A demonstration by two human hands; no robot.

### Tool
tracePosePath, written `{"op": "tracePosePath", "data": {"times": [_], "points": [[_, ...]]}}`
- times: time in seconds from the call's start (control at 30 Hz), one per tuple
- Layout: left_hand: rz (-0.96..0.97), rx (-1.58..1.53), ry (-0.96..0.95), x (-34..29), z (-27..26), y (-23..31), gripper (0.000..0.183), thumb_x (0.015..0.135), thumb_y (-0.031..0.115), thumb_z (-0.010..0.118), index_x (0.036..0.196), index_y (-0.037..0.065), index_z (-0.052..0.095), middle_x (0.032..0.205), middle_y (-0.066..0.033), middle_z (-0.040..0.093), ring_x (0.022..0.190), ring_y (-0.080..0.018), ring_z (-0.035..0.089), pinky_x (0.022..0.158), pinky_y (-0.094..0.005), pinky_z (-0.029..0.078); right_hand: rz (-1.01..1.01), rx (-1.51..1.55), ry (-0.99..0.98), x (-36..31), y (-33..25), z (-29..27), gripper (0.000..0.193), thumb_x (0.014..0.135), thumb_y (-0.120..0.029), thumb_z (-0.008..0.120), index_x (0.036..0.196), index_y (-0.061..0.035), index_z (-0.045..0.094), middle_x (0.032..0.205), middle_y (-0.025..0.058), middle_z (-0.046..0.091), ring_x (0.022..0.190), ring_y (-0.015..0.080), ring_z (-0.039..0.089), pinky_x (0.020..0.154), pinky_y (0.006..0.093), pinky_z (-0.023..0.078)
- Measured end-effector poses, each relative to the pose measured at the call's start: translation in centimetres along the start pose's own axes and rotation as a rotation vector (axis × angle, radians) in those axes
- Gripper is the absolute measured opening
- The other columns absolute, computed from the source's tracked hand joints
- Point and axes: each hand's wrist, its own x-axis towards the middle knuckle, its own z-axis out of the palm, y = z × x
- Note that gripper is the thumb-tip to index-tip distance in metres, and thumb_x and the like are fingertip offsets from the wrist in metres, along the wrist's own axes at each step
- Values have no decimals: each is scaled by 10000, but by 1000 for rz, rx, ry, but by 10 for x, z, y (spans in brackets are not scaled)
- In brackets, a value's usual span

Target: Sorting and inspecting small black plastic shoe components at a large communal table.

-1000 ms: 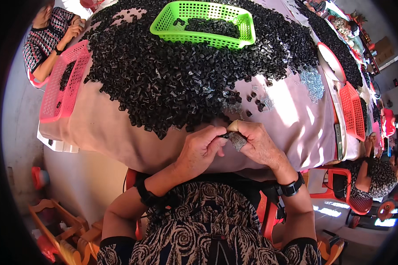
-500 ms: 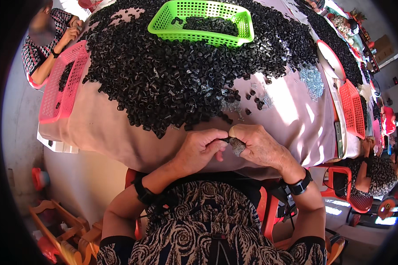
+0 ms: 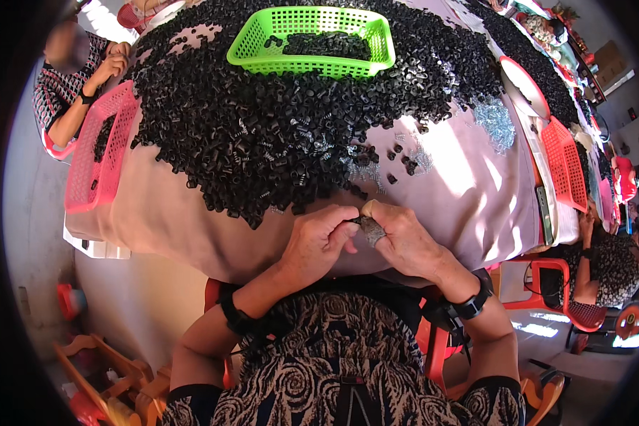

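Close to the table's near edge my two hands meet fingertip to fingertip. My left hand (image 3: 318,238) is closed in a pinch on a small black plastic part (image 3: 355,221), mostly hidden by the fingers. From the other side my right hand (image 3: 408,241) is also closed and bears on the same part. Its fingers wear a beige cover and a grey, worn-looking wrap (image 3: 372,231). Just beyond the hands spreads a big heap of small black plastic parts (image 3: 263,142), with small metal springs (image 3: 366,169) lying among them and at its edge.
A green basket (image 3: 312,69) holding black parts sits on the heap. Pink (image 3: 85,181) and red (image 3: 564,160) baskets stand at the left and right table edges. A pile of springs (image 3: 495,124) lies at right. Other people work at left (image 3: 67,99) and right (image 3: 607,263).
The whole view has shifted slightly. My hands stay together at the near table edge, fingers still pinched around the small black part, with only a slight change in their pose.
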Motion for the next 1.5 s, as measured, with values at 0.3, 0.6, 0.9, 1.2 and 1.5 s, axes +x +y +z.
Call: {"op": "tracePosePath", "data": {"times": [0.3, 0.6, 0.9, 1.2, 1.5], "points": [[-142, -308, -68, -1, -7, 11, 174, 863, -19, 586, 1036, -5, 594, 943, -69, 526, 813, -128, 611, 670, -225, 499, 375, 532, -290, 4, -11, -32, 109, 883, -162, 616, 911, -56, 620, 727, -55, 558, 677, 22, 470, 566, 234, 408], [148, -127, -85, 0, -8, 8, 223, 803, -2, 665, 1019, 47, 643, 1142, -90, 424, 1092, -185, 461, 922, -293, 401, 516, 966, -428, -5, -2, -17, 277, 844, -360, 641, 911, -99, 579, 680, -84, 421, 541, 2, 331, 446, 176, 242], [-96, -461, -294, -2, -11, 0, 426, 837, -39, 601, 1241, 60, 513, 1222, -85, 399, 1132, -190, 438, 967, -350, 389, 428, 1142, -228, -13, -2, 12, 335, 853, -308, 624, 936, 17, 625, 587, -67, 416, 482, 12, 321, 431, 183, 220], [-140, -569, 6, 3, -23, 5, 448, 830, -17, 576, 1258, 57, 468, 1086, -61, 507, 1016, -136, 509, 841, -305, 458, 872, 937, -181, 23, 12, -30, 332, 900, -352, 553, 740, -61, 556, 500, -89, 304, 402, 15, 228, 364, 198, 137], [-168, -451, 128, 4, -17, 6, 202, 855, -28, 572, 1049, 25, 599, 877, 3, 541, 758, -54, 533, 672, -211, 466, 535, 927, 123, 162, -27, -114, 533, 875, -554, 522, 702, -50, 548, 500, -54, 378, 364, 33, 276, 327, 191, 226]]}}
